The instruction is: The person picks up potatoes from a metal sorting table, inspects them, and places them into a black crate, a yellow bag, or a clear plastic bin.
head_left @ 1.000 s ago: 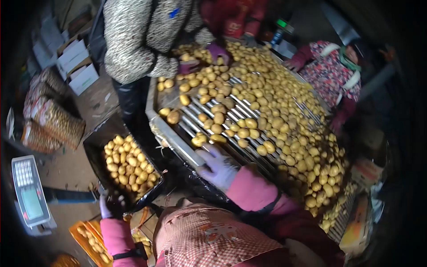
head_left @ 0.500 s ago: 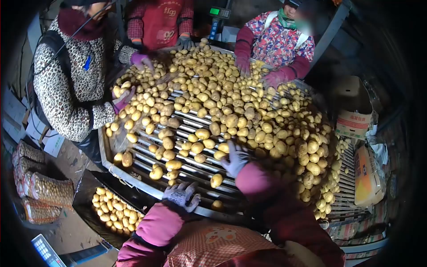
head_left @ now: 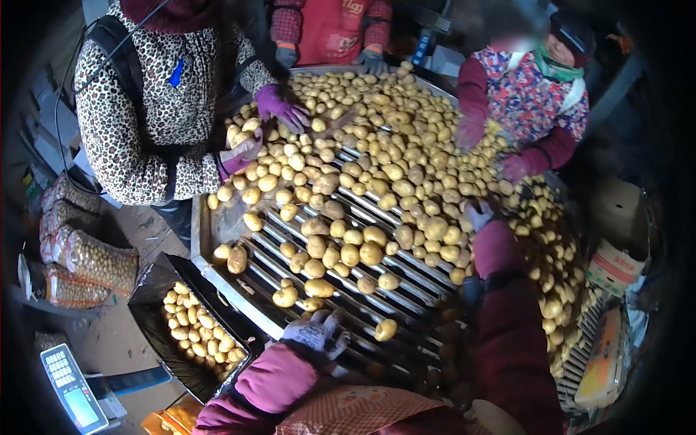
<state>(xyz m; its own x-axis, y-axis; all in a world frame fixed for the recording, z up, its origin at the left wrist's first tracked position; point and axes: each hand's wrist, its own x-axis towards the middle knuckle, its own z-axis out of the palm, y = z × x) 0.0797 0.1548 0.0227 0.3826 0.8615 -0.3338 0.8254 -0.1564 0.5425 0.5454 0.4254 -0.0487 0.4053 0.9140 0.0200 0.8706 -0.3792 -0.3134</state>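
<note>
Potatoes (head_left: pixel 406 171) cover much of a slatted metal sorting table (head_left: pixel 275 250). At the table's near edge, my left hand (head_left: pixel 317 333) in a grey glove has its fingers apart and slightly bent, beside a few loose potatoes (head_left: pixel 317 288); nothing shows in its grip. My right hand (head_left: pixel 479 215), gloved too, reaches out to the right and touches the edge of the potato heap with fingers parted. A single potato (head_left: pixel 386 330) lies on the bars between my arms.
Across the table, a person in a leopard-print jacket (head_left: pixel 148 109) holds potatoes; two co-workers stand farther back. A black-lined box of potatoes (head_left: pixel 199 330) is below left, near a scale display (head_left: pixel 72 388) and filled net sacks (head_left: pixel 94 257). Cardboard boxes (head_left: pixel 616 264) stand right.
My right hand has moved away and rightward to the heap. Loose potatoes have gathered closer together on the bars. My left hand stays by the near edge; the camera view has shifted.
</note>
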